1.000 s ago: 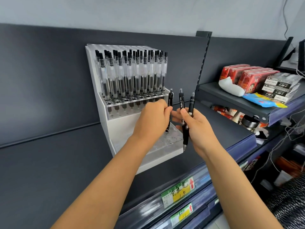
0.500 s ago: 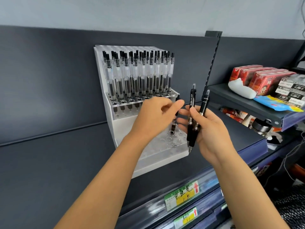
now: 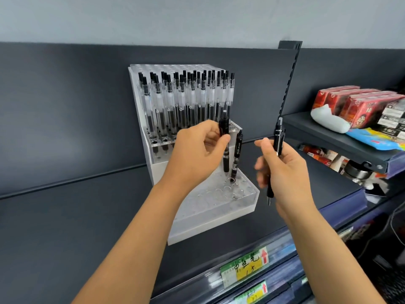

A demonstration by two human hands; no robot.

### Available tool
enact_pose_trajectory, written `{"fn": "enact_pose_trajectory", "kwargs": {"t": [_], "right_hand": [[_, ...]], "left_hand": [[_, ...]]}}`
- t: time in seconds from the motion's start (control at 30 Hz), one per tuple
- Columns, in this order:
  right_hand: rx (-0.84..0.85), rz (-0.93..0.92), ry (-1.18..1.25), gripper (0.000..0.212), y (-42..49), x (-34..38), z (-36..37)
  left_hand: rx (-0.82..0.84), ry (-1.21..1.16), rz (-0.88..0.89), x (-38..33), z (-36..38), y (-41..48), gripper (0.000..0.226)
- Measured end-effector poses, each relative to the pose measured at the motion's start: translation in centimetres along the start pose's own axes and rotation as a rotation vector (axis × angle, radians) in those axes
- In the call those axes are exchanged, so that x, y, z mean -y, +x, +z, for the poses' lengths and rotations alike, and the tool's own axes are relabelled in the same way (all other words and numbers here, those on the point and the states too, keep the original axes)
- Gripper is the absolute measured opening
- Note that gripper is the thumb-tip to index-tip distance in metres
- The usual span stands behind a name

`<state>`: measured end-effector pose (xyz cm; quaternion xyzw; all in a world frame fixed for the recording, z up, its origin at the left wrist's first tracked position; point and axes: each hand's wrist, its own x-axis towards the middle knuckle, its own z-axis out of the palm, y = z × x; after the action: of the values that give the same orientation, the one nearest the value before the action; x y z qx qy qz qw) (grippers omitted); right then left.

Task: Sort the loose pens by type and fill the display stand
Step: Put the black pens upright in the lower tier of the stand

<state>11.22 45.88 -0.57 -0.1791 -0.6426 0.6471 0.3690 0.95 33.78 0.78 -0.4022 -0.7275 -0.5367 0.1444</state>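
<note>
The left hand [image 3: 195, 154] is pinching a black pen [image 3: 226, 164] over the stand [image 3: 219, 218], beside a standing pen [image 3: 237, 150]. The right hand [image 3: 287, 172] is gripping a second pen [image 3: 278, 139], well apart.

Right hand [image 3: 285, 170] fingers motion-blurred; lower price label [image 3: 254, 293] unreadable.

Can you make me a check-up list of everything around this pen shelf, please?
Surface: dark grey metal shelf carries the stand.
Job's things: white-and-clear plastic display stand; rows of clear black-capped pens in its upper tier; one black pen stands in its lower tier.
Clutter: red boxes and white pouch on the right-hand shelf.
Hands: left hand pinches a second black pen, tip down; right hand grips a third black pen.
Cables: one blurred dark cord, lower right.
Surroundings: pale grey wall; yellow price tag.
</note>
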Motion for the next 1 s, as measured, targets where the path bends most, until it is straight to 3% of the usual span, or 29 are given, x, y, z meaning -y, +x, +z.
{"fn": "enact_pose_trajectory", "kwargs": {"t": [0.13, 0.27, 0.53, 0.63, 0.77, 0.9, 1.0], "right_hand": [[-0.042, 0.082, 0.045, 0.037, 0.3, -0.6, -0.4], [-0.073, 0.075, 0.076, 0.032, 0.3, -1.1, -0.5], [0.025, -0.068, 0.008, 0.01, -0.5, -1.2, -1.1], [0.073, -0.088, 0.063, 0.013, -0.8, -0.5, -0.9], [0.208, -0.063, 0.158, 0.019, -1.1, 0.5, 0.4], [0.284, 0.024, 0.213, 0.025, -0.9, 1.0, 1.1], [0.332, 0.093, 0.226, 0.025, -0.8, 1.1, 1.2]], "left_hand": [[0.029, 0.129, 0.023, 0.3, 0.9, -0.4, 0.016], [0.076, 0.299, -0.013, 1.1, 2.3, -0.6, 0.03], [0.095, 0.5, -0.043, 0.6, 2.3, -0.7, 0.036], [0.056, 0.28, -0.077, -0.6, 0.5, -0.5, 0.032], [0.207, -0.131, -0.046, -2.0, -0.7, -0.4, 0.017], [0.276, -0.175, -0.055, -1.4, -1.2, -0.2, 0.021], [0.365, -0.055, -0.036, -1.0, -1.6, -0.1, 0.018]]}}
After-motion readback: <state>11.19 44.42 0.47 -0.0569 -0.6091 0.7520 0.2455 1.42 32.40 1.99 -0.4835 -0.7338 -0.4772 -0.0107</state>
